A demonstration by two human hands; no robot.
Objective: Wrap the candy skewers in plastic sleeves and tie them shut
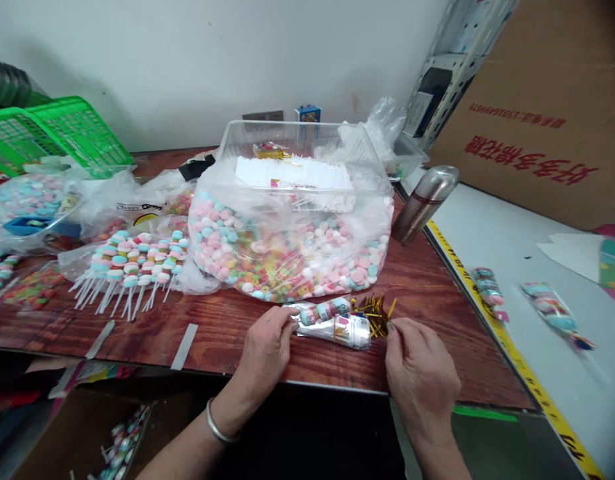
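Near the table's front edge, my left hand (pixel 267 341) has its thumb and fingers closed on the left end of a marshmallow skewer (pixel 326 311) in a clear wrapper. Below the skewer lies a bundle of clear printed bags (pixel 350 330), partly overlapped by it. My right hand (pixel 421 367) is pinched at the right side of a pile of gold twist ties (pixel 375 315), with one tie showing at the fingertips. The ties lie beside the skewer's right end.
Behind my hands stands a clear tub (pixel 287 240) of marshmallows and gummy rings. Unwrapped marshmallow skewers (pixel 137 257) lie left. A steel thermos (pixel 427 200) stands right. Wrapped skewers (pixel 550 307) lie on the white surface. A box (pixel 62 433) sits below the table.
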